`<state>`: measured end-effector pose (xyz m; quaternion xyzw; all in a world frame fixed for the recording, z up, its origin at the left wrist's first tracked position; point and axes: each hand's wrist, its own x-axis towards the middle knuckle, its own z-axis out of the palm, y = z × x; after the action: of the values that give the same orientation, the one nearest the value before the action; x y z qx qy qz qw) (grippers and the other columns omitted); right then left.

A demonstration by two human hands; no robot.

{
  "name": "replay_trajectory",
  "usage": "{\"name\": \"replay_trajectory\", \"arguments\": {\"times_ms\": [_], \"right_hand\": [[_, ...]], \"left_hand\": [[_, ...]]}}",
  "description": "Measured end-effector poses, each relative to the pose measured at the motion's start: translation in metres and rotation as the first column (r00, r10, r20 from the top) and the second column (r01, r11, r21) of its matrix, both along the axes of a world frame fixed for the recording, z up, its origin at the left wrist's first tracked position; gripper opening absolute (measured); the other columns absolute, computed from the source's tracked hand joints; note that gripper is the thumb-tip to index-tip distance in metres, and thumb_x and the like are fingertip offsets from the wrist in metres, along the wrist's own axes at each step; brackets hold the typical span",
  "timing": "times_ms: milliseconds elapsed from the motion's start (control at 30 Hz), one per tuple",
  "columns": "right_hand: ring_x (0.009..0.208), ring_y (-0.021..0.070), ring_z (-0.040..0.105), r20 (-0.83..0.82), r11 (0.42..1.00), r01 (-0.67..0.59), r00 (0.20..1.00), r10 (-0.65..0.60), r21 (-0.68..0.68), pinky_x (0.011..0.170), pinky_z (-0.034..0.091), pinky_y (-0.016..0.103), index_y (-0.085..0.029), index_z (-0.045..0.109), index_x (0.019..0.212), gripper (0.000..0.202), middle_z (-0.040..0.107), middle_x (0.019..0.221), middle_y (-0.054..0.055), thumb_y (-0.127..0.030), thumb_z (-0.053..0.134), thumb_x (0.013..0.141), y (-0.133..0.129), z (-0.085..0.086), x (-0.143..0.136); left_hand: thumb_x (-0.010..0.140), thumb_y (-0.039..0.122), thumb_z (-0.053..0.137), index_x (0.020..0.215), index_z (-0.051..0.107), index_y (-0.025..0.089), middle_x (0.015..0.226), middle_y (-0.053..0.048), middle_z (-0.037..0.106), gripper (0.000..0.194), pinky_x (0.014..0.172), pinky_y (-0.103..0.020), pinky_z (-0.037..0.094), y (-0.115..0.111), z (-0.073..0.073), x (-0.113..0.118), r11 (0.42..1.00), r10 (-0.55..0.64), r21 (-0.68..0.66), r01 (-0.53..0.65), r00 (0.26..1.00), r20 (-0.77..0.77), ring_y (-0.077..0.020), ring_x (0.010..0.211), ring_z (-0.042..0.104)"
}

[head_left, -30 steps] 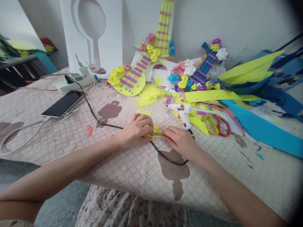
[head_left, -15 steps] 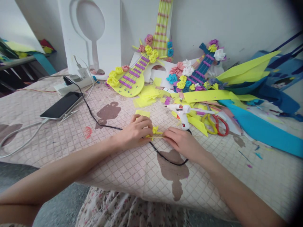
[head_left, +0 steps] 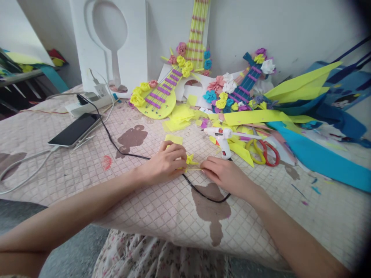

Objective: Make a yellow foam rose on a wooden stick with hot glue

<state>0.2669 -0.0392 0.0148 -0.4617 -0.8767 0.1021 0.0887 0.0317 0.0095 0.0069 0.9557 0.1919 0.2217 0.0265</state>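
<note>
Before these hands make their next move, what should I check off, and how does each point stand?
1. Right hand has the thin stick: ok, fingertips at it.
2. Left hand has a firm grip: cannot tell; it is beside the yellow paper piece, fingertips partly hidden.
3. Glue gun nozzle apart from both hands: ok.
4. Glue gun cool: cannot tell.
5. Black cord out of the work area: not ok; it runs past the left hand and loops near the right.
6. Scissors apart from both hands: ok.
</note>
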Motion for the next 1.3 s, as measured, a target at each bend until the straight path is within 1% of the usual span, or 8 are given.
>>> {"name": "replay_trajectory", "arguments": {"times_ms": [400,533,700,833,967,1100,1300], "right_hand": [[0.075,0.0141,0.059,-0.024,1.0,-0.007,1.0,0.008,0.007,0.067,0.043,0.026,-0.02,0.058,0.087,0.019,0.061,0.081,0.002,-0.023,0.04,0.093,-0.001,0.001,-0.001],[0.078,0.0149,0.059,-0.039,1.0,0.001,0.999,0.0,0.021,0.069,0.044,0.027,-0.02,0.056,0.093,0.015,0.062,0.086,0.003,-0.023,0.041,0.092,-0.001,0.0,-0.002],[0.08,0.0159,0.058,-0.098,0.996,0.057,0.994,-0.05,0.065,0.068,0.045,0.028,-0.02,0.05,0.097,0.009,0.06,0.094,0.004,-0.023,0.047,0.089,-0.004,-0.006,-0.013],[0.083,0.0165,0.058,-0.158,0.99,0.057,0.987,-0.036,0.128,0.068,0.046,0.028,-0.02,0.05,0.095,0.008,0.058,0.095,0.005,-0.022,0.046,0.089,-0.003,-0.013,-0.027],[0.082,0.0157,0.057,-0.188,0.983,0.059,0.982,-0.026,0.173,0.07,0.046,0.027,-0.02,0.051,0.092,0.007,0.058,0.093,0.005,-0.019,0.046,0.088,-0.002,-0.017,-0.037],[0.083,0.0162,0.057,-0.188,0.977,0.058,0.982,-0.019,0.203,0.071,0.046,0.028,-0.02,0.052,0.092,0.008,0.059,0.092,0.005,-0.019,0.044,0.089,-0.002,-0.017,-0.04],[0.081,0.0159,0.056,-0.143,0.97,0.04,0.99,-0.005,0.239,0.069,0.045,0.028,-0.019,0.053,0.091,0.013,0.06,0.093,0.006,-0.023,0.041,0.092,-0.002,-0.018,-0.041]], "left_hand": [[0.091,0.017,0.045,0.079,0.059,0.019,0.089,-0.003,0.064,0.018,0.091,-0.039,0.03,-0.003,0.002,0.002,0.999,0.002,0.039,-0.001,1.0,-0.008,-0.0182,0.101,0.051],[0.091,0.018,0.045,0.078,0.058,0.018,0.088,-0.004,0.064,0.019,0.09,-0.039,0.031,-0.003,0.003,0.003,1.0,0.013,0.029,-0.013,1.0,-0.002,-0.0188,0.101,0.051],[0.091,0.019,0.047,0.078,0.059,0.018,0.088,-0.003,0.063,0.017,0.09,-0.038,0.032,-0.002,-0.001,0.002,1.0,0.019,0.006,-0.019,0.999,0.045,-0.0189,0.101,0.051],[0.089,0.018,0.049,0.08,0.06,0.019,0.09,-0.003,0.064,0.015,0.092,-0.038,0.033,-0.001,-0.004,0.002,0.999,0.031,-0.017,-0.03,0.998,0.06,-0.0189,0.102,0.05],[0.088,0.018,0.049,0.079,0.061,0.019,0.089,-0.004,0.064,0.015,0.09,-0.038,0.034,-0.002,-0.004,0.003,0.998,0.047,-0.036,-0.044,0.996,0.078,-0.0195,0.101,0.051],[0.088,0.018,0.049,0.077,0.06,0.019,0.087,-0.004,0.064,0.016,0.09,-0.038,0.034,-0.003,-0.002,0.004,0.998,0.056,-0.03,-0.053,0.993,0.102,-0.0194,0.1,0.052],[0.087,0.017,0.049,0.077,0.06,0.017,0.087,-0.004,0.063,0.015,0.089,-0.038,0.034,-0.003,-0.001,0.004,0.998,0.047,-0.035,-0.044,0.994,0.099,-0.0198,0.099,0.052]]}}
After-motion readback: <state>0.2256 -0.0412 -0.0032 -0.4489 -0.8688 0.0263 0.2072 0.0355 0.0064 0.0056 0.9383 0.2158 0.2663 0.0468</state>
